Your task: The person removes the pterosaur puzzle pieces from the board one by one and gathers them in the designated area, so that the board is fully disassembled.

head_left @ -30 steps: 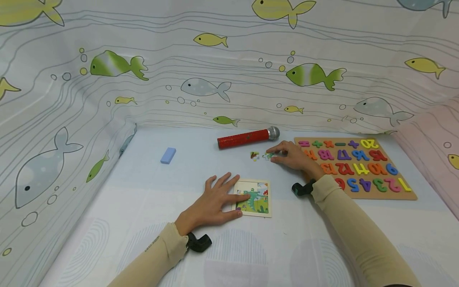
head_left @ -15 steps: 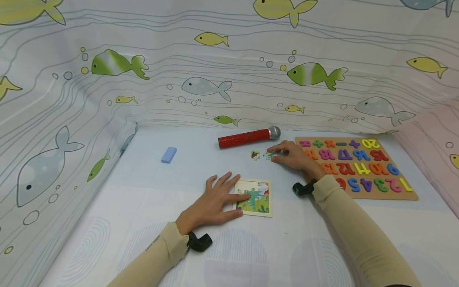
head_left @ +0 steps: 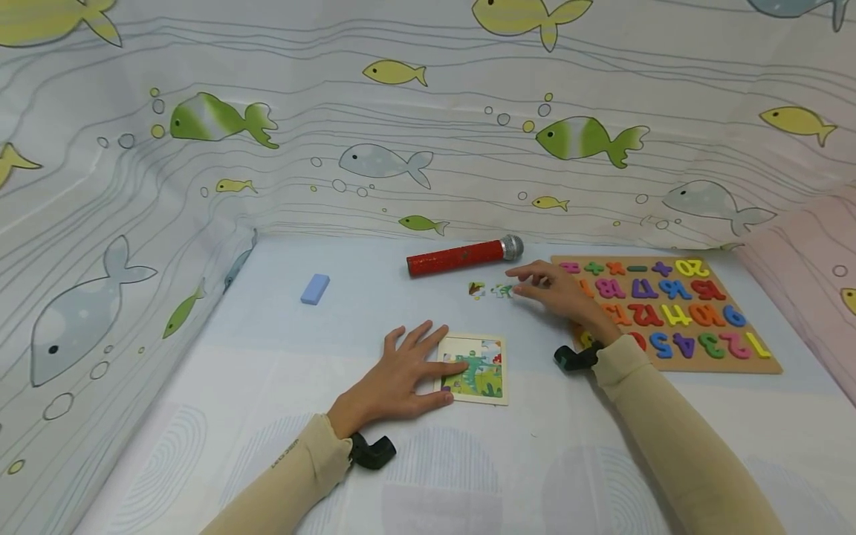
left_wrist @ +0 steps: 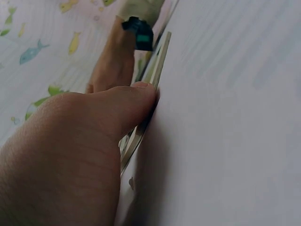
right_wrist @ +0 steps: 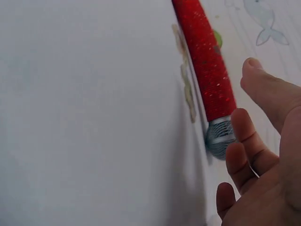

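Note:
In the head view my left hand (head_left: 394, 379) lies spread at the left side of a small framed jigsaw puzzle (head_left: 491, 385), its fingers resting on the dinosaur picture. The left wrist view has the thumb (left_wrist: 136, 106) against the edge of the wooden frame (left_wrist: 162, 59). Farther back, two loose puzzle pieces lie on the table: a left one (head_left: 475, 290) and a right one (head_left: 498, 290). My right hand (head_left: 558, 297) is just right of them, fingers bent and parted. In the right wrist view nothing sits between thumb and fingers, and both pieces appear edge-on.
A red microphone (head_left: 455, 258) lies behind the loose pieces. At the right, partly behind the right hand, is a number board (head_left: 749, 362) with colourful numerals and signs. A blue block (head_left: 314, 290) lies at the left. Fish-printed sheets enclose the back and sides.
My right hand has drawn back slightly to the right from the right-hand loose piece, and its fingers have parted. The left hand and the framed puzzle have stayed put.

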A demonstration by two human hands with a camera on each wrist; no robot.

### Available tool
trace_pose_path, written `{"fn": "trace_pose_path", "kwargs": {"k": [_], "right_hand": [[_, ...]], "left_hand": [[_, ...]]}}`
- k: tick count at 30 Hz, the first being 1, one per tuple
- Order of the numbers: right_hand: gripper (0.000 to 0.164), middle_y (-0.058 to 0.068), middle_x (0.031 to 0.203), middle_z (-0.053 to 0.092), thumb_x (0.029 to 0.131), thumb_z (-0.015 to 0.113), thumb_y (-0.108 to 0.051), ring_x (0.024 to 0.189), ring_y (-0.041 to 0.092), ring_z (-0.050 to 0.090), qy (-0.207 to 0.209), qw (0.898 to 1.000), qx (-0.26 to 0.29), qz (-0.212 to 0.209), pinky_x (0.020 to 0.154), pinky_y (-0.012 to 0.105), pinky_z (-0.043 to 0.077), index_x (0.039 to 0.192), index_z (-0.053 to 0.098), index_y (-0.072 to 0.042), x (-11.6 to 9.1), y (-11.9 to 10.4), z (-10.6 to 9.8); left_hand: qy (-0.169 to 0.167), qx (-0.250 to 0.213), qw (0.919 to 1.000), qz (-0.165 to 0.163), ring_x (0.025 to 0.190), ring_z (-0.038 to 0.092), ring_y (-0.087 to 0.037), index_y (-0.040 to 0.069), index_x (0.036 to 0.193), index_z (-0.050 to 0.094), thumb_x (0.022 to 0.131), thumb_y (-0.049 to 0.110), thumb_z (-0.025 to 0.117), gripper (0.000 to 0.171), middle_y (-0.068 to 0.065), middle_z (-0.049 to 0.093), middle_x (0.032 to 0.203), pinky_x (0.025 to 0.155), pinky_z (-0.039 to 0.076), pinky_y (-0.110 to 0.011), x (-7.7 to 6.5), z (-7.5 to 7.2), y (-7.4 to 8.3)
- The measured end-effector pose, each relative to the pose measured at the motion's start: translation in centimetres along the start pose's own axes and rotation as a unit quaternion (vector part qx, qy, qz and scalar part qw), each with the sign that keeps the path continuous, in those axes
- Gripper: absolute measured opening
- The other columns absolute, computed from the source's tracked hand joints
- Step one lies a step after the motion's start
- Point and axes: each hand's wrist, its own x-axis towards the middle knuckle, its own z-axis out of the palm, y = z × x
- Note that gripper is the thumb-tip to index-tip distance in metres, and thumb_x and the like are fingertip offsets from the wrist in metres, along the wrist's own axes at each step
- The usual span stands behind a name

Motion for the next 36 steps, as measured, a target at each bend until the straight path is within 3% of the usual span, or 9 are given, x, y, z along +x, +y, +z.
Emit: {"fn": "trace_pose_path", "kwargs": {"k": [7, 16, 23, 30, 36], "right_hand": [[0.037, 0.010, 0.128, 0.065, 0.099, 0.067, -0.031, 0.108, 0.023, 0.048, -0.007, 0.999, 0.026, -0.028, 0.093, 0.041, 0.040, 0.134, 0.067, -0.017, -1.7, -1.9, -0.2], [0.031, 0.015, 0.122, 0.067, 0.101, 0.065, -0.020, 0.103, 0.018, 0.053, -0.028, 0.996, 0.035, -0.078, 0.095, 0.036, 0.042, 0.131, 0.069, -0.013, -3.3, -3.8, 0.3], [0.032, 0.016, 0.116, 0.067, 0.100, 0.066, -0.019, 0.100, 0.015, 0.054, -0.055, 0.993, 0.043, -0.091, 0.094, 0.033, 0.042, 0.131, 0.069, -0.009, -4.3, -4.2, 0.7], [0.031, 0.007, 0.109, 0.072, 0.097, 0.071, -0.021, 0.099, 0.014, 0.059, -0.091, 0.989, 0.072, -0.090, 0.092, 0.034, 0.046, 0.125, 0.073, -0.011, -5.1, -3.9, 1.2], [0.028, 0.001, 0.115, 0.072, 0.091, 0.077, -0.018, 0.110, 0.017, 0.060, -0.104, 0.986, 0.050, -0.122, 0.103, 0.040, 0.044, 0.119, 0.076, -0.014, -5.1, -3.5, 2.5]], "left_hand": [[0.000, 0.003, 1.0000, -0.002, 0.159, 0.015, -0.035, 0.046, 0.147, 0.050, 0.097, 0.060, 0.053, 0.053, -0.009, 0.027, 0.169, 0.117, 0.010, -0.069, 0.1, 0.1, 0.0], [-0.002, 0.008, 0.9999, -0.008, 0.159, 0.015, -0.034, 0.047, 0.147, 0.050, 0.097, 0.061, 0.052, 0.052, -0.008, 0.027, 0.169, 0.118, 0.010, -0.068, 0.1, 0.2, -0.1], [-0.001, 0.010, 0.9999, -0.008, 0.159, 0.015, -0.035, 0.046, 0.147, 0.051, 0.097, 0.062, 0.052, 0.052, -0.008, 0.027, 0.169, 0.117, 0.011, -0.068, 0.3, 0.2, -0.1], [-0.004, 0.011, 0.9999, -0.007, 0.159, 0.014, -0.034, 0.047, 0.147, 0.050, 0.097, 0.063, 0.051, 0.053, -0.008, 0.026, 0.170, 0.118, 0.009, -0.068, 0.3, 0.3, -0.2], [-0.002, 0.011, 0.9999, -0.005, 0.159, 0.016, -0.035, 0.046, 0.147, 0.050, 0.096, 0.062, 0.052, 0.053, -0.009, 0.028, 0.169, 0.118, 0.011, -0.068, 0.3, 0.2, -0.2]]}}
